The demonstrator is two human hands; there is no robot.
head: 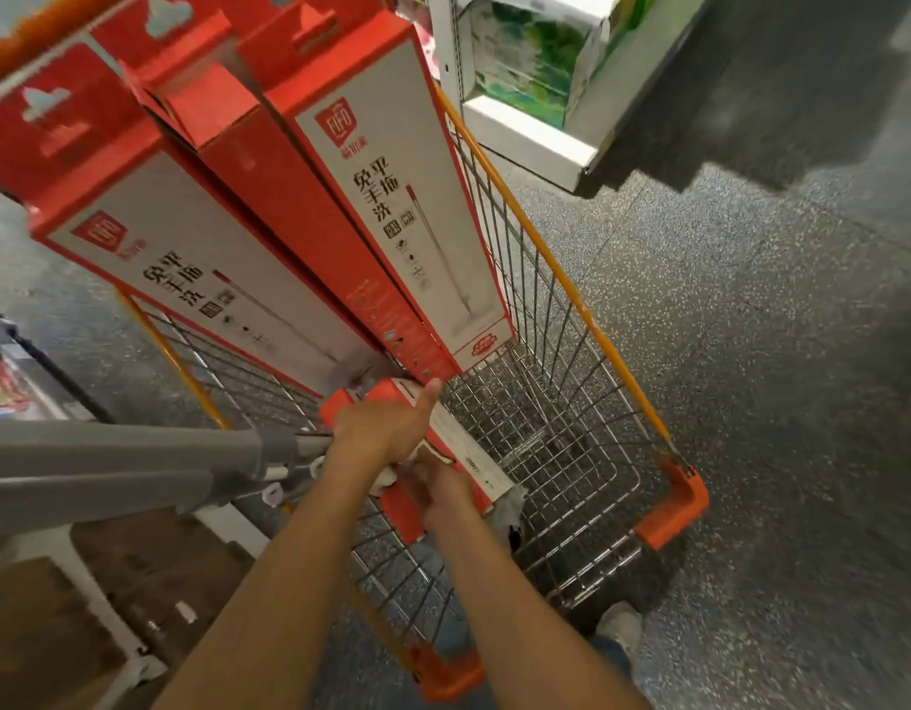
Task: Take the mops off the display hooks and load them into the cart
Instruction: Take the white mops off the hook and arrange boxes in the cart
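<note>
Mop boxes (392,212) — long, red and white — are being stood on end in the wire cart (571,351), leaning against its far-left side. One further box (443,443) is being lowered flat into the basket, grasped by the left hand (387,427) over its near end and by the right hand (438,486) just below; the loading step is judged under way. Next, release and a return to the hooks are called for. The display hooks are lying out of frame — the right fingers are blurred.

Wire cart (604,351), orange rim, stands on speckled grey floor (750,325), frame centre. Three red-and-white mop boxes (392,207) lean upright inside, upper left.
</note>
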